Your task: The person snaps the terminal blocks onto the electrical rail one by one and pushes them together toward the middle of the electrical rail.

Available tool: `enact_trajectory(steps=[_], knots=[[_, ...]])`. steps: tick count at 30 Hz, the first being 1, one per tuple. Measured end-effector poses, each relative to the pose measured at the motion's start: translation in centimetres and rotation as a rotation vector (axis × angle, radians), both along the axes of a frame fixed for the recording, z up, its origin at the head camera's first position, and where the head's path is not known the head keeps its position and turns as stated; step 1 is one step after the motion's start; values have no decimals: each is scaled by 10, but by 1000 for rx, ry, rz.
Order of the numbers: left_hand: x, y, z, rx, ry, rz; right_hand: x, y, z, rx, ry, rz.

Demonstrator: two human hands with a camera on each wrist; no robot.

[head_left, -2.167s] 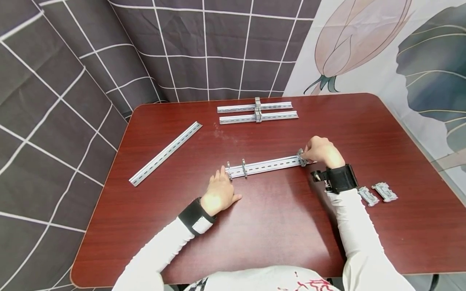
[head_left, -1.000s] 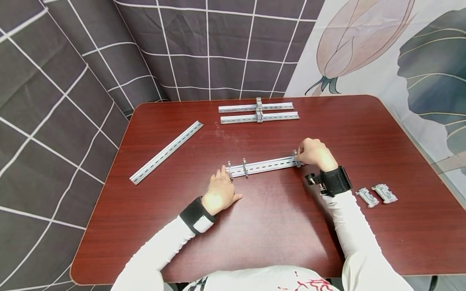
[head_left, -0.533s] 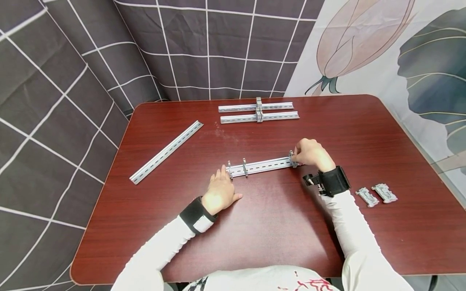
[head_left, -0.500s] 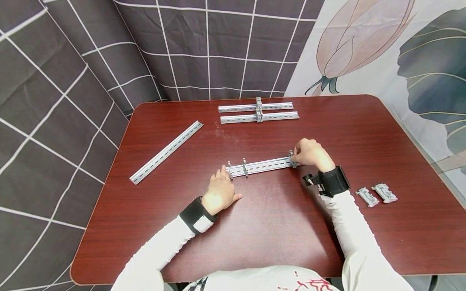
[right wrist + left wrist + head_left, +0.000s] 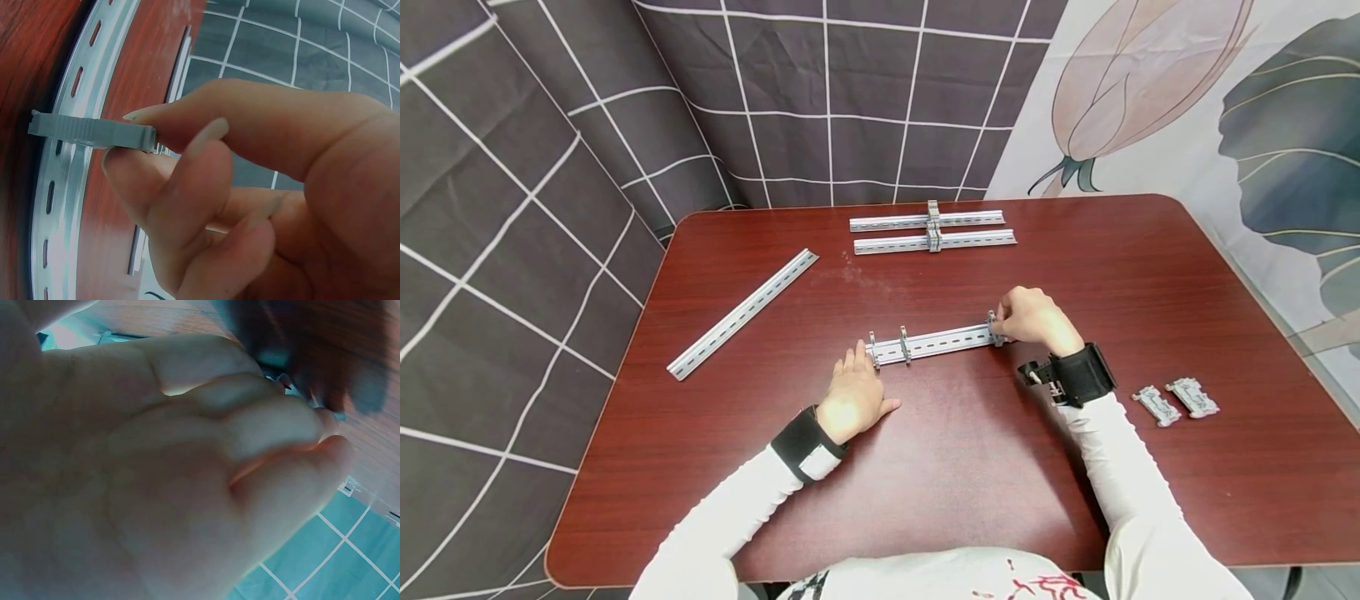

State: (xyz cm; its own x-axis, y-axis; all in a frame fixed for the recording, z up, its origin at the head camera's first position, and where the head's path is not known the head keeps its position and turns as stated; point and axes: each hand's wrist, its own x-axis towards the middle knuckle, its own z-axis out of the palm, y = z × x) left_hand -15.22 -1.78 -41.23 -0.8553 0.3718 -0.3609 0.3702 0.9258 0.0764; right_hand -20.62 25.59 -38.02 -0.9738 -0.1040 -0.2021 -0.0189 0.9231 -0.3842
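Observation:
A slotted metal DIN rail (image 5: 951, 342) lies across the middle of the table. My right hand (image 5: 1036, 318) pinches a thin grey terminal block (image 5: 994, 329) standing on the rail towards its right end. In the right wrist view, thumb and fingers grip one end of that terminal block (image 5: 81, 130), which spans the rail (image 5: 53, 206). My left hand (image 5: 850, 396) lies palm down with its fingers extended, fingertips at the rail's left end. Close by those fingertips, two more grey blocks stand on the rail, an outer block (image 5: 873, 350) and an inner block (image 5: 905, 345).
A bare rail (image 5: 741, 315) lies slanted at the left. Two rails, a far rail (image 5: 880, 224) and a nearer rail (image 5: 887, 246), lie at the back with grey blocks (image 5: 933, 229) across them. Two loose terminal blocks (image 5: 1156, 406) lie right of my right forearm.
My right hand has moved left along the rail, bringing the pinched terminal block with it. The left hand has stayed at the rail's left end.

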Motion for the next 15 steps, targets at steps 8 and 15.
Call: enact_trajectory(steps=[8,15], knots=[[0,1,-1,-13,-5,0,1,-6,-2,-14,4,12],[0,1,-1,-27,-7,-1,1,-12,-3,3,38,30]])
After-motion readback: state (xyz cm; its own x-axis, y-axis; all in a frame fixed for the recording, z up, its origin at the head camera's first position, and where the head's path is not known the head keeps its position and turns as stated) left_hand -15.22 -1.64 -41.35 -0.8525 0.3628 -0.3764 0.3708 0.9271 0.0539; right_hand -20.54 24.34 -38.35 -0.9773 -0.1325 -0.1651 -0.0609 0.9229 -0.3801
